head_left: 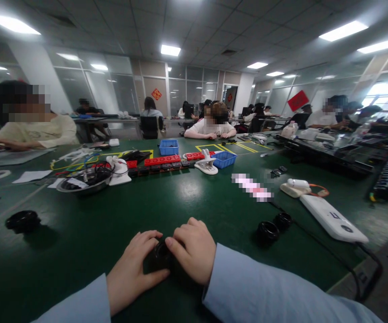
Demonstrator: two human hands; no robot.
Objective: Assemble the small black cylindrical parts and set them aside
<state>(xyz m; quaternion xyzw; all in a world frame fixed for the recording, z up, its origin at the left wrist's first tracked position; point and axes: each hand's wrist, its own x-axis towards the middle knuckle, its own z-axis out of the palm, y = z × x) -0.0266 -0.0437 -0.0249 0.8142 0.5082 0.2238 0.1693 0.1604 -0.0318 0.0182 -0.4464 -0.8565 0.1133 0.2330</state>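
Low in the middle of the head view, a glossy black ring-shaped part sits between my two hands at the green tabletop. My left hand curves around its left and near side, thumb and fingers closed about it. From the right, my right hand reaches over the same part, thumb on its upper edge and fingers curled; much of the part is hidden beneath. A similar black ring lies far to the left. Two more, a larger black ring and a smaller black ring, lie to the right.
Ahead stand a metal bowl of cables, a red and black block row, a white clip stand and two blue baskets. A white power bank with a black cable lies right. People sit around the table.
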